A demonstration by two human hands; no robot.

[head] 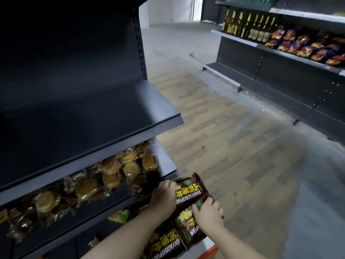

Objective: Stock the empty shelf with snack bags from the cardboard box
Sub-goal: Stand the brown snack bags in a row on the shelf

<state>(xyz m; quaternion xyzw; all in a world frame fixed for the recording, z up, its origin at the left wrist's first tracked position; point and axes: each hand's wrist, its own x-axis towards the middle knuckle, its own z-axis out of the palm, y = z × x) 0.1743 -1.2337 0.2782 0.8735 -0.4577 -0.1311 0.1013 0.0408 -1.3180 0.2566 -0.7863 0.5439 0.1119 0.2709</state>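
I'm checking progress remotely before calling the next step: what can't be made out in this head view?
- Cardboard box: hidden by both forearms and the brown snack bags; only a red edge shows by the bottom edge.
- Bag count: the lower bags are cut off by the frame bottom.
- Left part of the empty shelf: too dark.
- Left hand and right hand: fingertips are hidden behind the bags.

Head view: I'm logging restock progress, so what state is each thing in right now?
Upper shelf: bare.
Pastry shelf: partly filled with wrapped pastries.
Top brown snack bag: sealed, gripped by both hands.
Left hand: closed on it.
Right hand: closed on it.
Bags beneath: stacked, sealed.
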